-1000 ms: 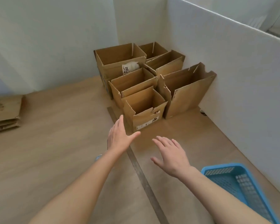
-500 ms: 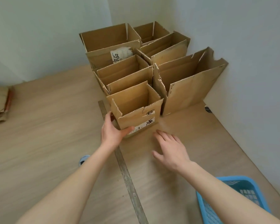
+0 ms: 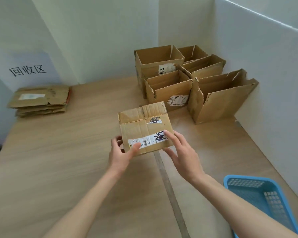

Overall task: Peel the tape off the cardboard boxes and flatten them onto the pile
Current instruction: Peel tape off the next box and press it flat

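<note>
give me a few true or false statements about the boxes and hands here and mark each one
1. The left hand grips the small cardboard box. True.
2. The right hand rests in the blue basket. False: its fingers touch the box's right side.
3. A pile of flattened cardboard lies at far left, below a sign. True.
4. The held box has no label. False: a white label with black marker crosses its face.
5. Open boxes stand behind it. True.

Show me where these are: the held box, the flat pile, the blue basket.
held box (image 3: 141, 127): head view, on its upper face.
flat pile (image 3: 41, 97): head view, on the top sheet.
blue basket (image 3: 244, 177): head view, on its far rim.
</note>
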Motion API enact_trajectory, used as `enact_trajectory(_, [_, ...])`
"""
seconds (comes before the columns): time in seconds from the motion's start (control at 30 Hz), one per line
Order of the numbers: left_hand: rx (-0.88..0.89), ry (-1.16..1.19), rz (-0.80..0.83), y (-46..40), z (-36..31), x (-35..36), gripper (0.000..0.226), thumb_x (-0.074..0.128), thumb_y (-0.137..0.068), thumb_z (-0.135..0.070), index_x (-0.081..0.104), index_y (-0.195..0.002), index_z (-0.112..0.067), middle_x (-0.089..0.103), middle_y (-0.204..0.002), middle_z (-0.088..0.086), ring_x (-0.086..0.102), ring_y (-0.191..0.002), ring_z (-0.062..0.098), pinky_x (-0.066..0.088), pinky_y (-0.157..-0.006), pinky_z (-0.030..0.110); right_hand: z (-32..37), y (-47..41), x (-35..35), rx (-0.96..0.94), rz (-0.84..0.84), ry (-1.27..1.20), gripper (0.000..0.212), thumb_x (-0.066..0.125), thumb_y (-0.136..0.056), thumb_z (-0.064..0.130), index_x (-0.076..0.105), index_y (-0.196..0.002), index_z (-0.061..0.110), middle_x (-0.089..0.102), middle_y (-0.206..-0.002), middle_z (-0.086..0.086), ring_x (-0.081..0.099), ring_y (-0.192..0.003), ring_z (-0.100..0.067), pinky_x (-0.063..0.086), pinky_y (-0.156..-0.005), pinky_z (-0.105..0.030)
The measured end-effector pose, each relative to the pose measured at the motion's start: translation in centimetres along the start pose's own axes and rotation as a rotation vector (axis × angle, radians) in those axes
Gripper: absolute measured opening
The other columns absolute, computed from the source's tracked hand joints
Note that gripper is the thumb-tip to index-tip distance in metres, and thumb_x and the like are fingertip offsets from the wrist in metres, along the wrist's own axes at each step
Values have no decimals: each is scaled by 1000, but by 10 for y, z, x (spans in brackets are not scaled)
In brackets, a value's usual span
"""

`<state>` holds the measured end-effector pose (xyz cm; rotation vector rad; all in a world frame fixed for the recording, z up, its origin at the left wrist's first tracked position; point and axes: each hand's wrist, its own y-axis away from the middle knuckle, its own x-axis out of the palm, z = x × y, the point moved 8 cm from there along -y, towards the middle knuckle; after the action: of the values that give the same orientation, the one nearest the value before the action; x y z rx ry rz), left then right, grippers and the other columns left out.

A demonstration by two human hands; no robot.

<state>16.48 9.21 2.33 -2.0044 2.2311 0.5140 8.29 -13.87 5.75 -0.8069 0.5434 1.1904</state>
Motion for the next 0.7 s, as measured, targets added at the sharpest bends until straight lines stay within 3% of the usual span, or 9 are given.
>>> enact_trajectory(0.07, [73,-31,16,33,-5,-16,107,84,-51,-70,37,-141,-35,52,-131,-22,51,-121,-8,42,-97,17,26,14,0,28,7,-35,51,51,-101,44,37,-151,41,47,-143,11,58,-112,-11,56,-80,-35])
enact_trajectory(0.17, [173,-107,-40,82,-10,-50,103,89,-61,-56,35,-148,-39,51,-142,-16,54,-126,4,45,-104,26,62,43,-6,116,-8,-75,46,46,-101,53,46,-144,39,54,-125,9,58,-96,-9,56,-78,-34])
enact_trajectory(0.23, [208,-163,-115,111,-16,-77,99,88,-69,-51,31,-150,-43,55,-139,-19,57,-123,6,48,-103,31,87,65,-14,148,-18,-82,45,42,-99,59,53,-137,38,58,-121,9,59,-94,-9,55,-82,-35])
enact_trajectory(0.37, [201,-254,-128,164,-31,-116,115,84,-57,-70,17,-150,-57,56,-123,-23,62,-102,5,53,-88,37,121,103,-28,205,15,-68,44,40,-100,61,56,-130,34,64,-117,8,61,-101,-14,53,-88,-40])
enact_trajectory(0.43, [215,-371,-65,186,-35,-125,123,80,-49,-80,10,-149,-64,50,-126,-27,55,-108,3,49,-84,32,128,118,-28,266,52,-54,45,41,-99,64,52,-129,32,66,-107,7,62,-98,-17,53,-85,-41])
enact_trajectory(0.53, [189,-468,78,205,-20,-127,135,80,-41,-84,12,-154,-55,42,-144,-24,45,-128,3,43,-97,28,129,135,-20,310,116,13,39,42,-98,64,51,-119,32,64,-92,9,62,-89,-20,50,-75,-39])
enact_trajectory(0.6, [147,-499,152,213,1,-122,141,83,-41,-80,13,-158,-45,38,-153,-18,43,-136,7,40,-105,28,122,147,-8,351,177,42,37,44,-98,62,50,-118,32,65,-92,6,63,-91,-23,52,-78,-41])
enact_trajectory(0.7, [67,-603,212,223,40,-114,138,84,-46,-76,13,-158,-38,45,-153,-15,52,-131,14,46,-102,31,105,168,11,387,245,-10,52,51,-96,61,44,-136,29,65,-102,4,64,-98,-22,51,-81,-39])
